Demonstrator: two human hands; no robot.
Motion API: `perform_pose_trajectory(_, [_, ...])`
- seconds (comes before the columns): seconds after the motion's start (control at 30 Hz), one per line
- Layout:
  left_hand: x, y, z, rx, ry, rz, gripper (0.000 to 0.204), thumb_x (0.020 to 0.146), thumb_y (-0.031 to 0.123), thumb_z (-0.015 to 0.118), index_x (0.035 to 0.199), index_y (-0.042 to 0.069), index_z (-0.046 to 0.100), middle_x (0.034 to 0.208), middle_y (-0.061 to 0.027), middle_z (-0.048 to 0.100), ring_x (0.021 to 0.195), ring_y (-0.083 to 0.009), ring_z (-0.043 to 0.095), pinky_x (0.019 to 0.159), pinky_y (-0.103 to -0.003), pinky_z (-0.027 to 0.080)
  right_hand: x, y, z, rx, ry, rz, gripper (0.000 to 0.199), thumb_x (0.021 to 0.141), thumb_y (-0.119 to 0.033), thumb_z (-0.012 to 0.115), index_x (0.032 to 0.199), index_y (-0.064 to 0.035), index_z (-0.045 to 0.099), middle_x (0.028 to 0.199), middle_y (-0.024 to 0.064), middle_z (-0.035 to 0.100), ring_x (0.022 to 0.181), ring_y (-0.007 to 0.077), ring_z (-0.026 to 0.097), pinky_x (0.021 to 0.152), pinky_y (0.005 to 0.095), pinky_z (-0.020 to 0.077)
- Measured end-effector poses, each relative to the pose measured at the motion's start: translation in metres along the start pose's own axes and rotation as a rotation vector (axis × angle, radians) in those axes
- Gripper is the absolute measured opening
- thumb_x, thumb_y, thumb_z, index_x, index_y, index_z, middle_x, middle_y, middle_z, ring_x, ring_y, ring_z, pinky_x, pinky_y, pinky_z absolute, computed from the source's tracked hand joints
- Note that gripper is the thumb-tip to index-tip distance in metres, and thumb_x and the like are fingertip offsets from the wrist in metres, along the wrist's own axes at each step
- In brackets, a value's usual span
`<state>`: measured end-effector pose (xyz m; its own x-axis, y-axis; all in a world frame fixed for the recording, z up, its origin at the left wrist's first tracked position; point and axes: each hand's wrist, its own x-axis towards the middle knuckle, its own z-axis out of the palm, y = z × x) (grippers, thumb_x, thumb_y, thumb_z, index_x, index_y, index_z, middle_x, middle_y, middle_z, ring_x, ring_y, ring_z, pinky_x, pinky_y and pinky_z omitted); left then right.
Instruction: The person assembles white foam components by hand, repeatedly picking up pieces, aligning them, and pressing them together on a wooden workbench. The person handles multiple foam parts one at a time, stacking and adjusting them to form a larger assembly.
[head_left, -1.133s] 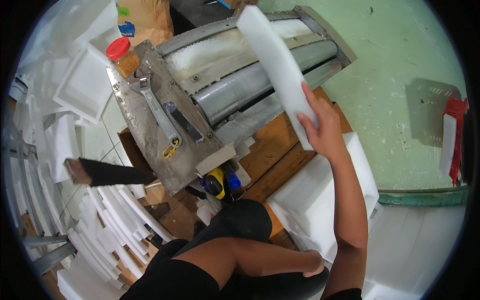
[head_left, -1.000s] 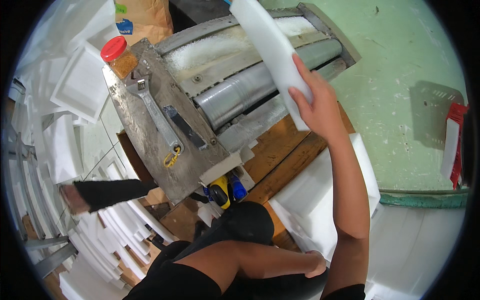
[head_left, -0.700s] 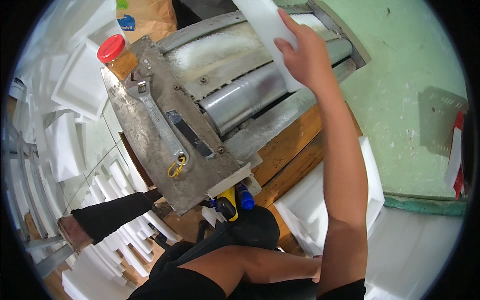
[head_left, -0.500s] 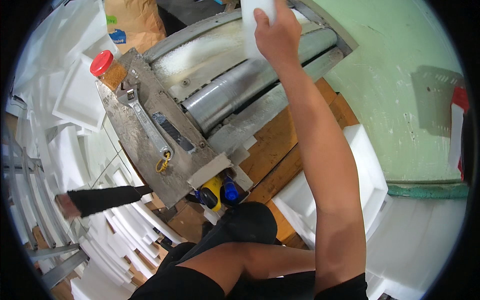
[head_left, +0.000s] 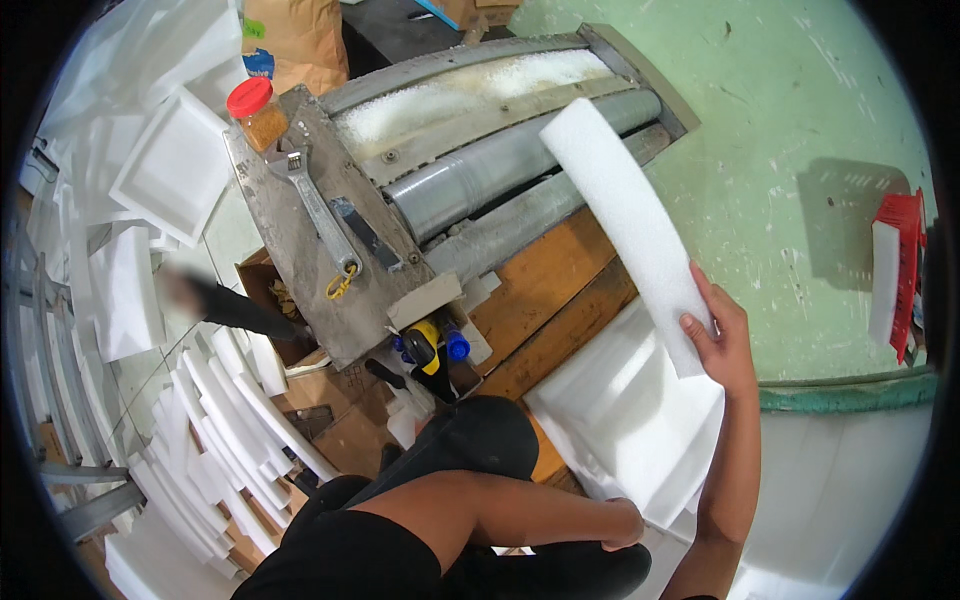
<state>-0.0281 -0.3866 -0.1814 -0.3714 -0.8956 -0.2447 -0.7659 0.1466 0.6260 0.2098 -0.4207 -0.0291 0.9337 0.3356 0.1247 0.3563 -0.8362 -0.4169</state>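
Note:
A long white foam strip (head_left: 632,220) slants from above the metal roller (head_left: 530,155) down to the right. My right hand (head_left: 728,338) is closed on its near end, thumb on the top face and fingers along the right edge. The strip's far end overlaps the roller; I cannot tell whether it touches. The roller belongs to a low machine (head_left: 480,108) with white foam crumbs on its bed. My left forearm lies across my lap, and my left hand (head_left: 624,524) rests by my right knee, its fingers hidden.
The machine's side plate holds an adjustable wrench (head_left: 322,215) and a red-lidded jar (head_left: 258,115). Below it, a small box (head_left: 475,345) contains yellow and blue items. A white foam tray (head_left: 640,410) stands near my knee. Foam pieces (head_left: 225,420) pile at left; a red basket (head_left: 898,275) is at right.
My right hand has drawn back from beyond the rollers toward me and to the right, with the foam strip in its grip. My left hand has come into view by my knee.

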Motion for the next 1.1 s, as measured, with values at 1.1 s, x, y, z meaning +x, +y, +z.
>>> perform_pose_trajectory(1.1, [0.036, -0.047, 0.049, -0.779, 0.429, 0.318, 0.038, 0.096, 0.027, 0.063, 0.132, 0.016, 0.065, 0.131, -0.0036, 0.064, 0.12, -0.0215, 0.059, 0.096, -0.04, 0.049, 0.227, -0.114, 0.131, 0.468, 0.699, 0.161, 0.043, 0.087, -0.015, 0.079, 0.117, 0.0025, 0.053, 0.102, 0.0259, 0.073, 0.095, 0.0443, 0.071, 0.087, 0.0472, 0.0538])
